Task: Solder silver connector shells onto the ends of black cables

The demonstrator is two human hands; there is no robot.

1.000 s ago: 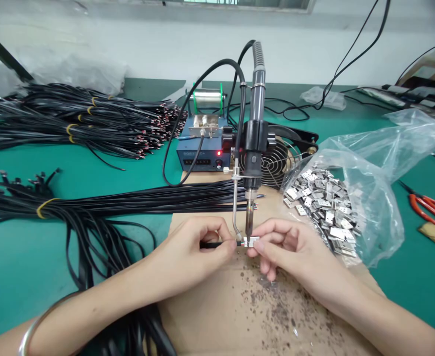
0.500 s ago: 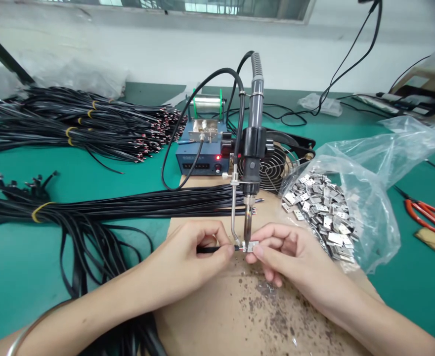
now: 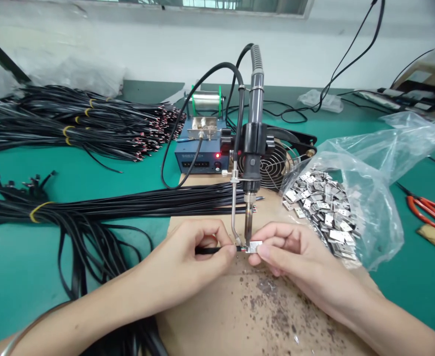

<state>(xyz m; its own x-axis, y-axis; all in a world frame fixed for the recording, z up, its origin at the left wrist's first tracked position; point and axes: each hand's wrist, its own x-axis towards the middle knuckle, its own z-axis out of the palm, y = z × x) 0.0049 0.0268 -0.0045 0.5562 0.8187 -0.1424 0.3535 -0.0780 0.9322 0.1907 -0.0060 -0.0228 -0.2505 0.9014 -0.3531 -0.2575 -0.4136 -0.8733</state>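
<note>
My left hand (image 3: 202, 254) pinches a flat black cable (image 3: 207, 250) close to its stripped end, where fine coloured wires show. Between thumb and fingers of my right hand (image 3: 287, 249) is a small silver metal connector (image 3: 254, 246), its left end meeting the wires. A clamped soldering iron (image 3: 252, 163) points straight down, its tip at the joint between wires and connector. Beside the tip ends the thin solder feed tube (image 3: 234, 212). Whether the tip touches the metal is too small to tell.
Behind stand a blue soldering station (image 3: 198, 160), a solder spool (image 3: 206, 101) and a fan (image 3: 277, 165). Black cable bundles (image 3: 91, 205) lie left. At right are a plastic bag of silver connectors (image 3: 328, 212) and red-handled pliers (image 3: 427, 212). Spotted cardboard (image 3: 217, 306) covers the bench below my hands.
The connector has turned slightly in my right hand and shifted a little right relative to the iron tip. My right fingers have curled in somewhat. My left hand keeps its pinch on the cable.
</note>
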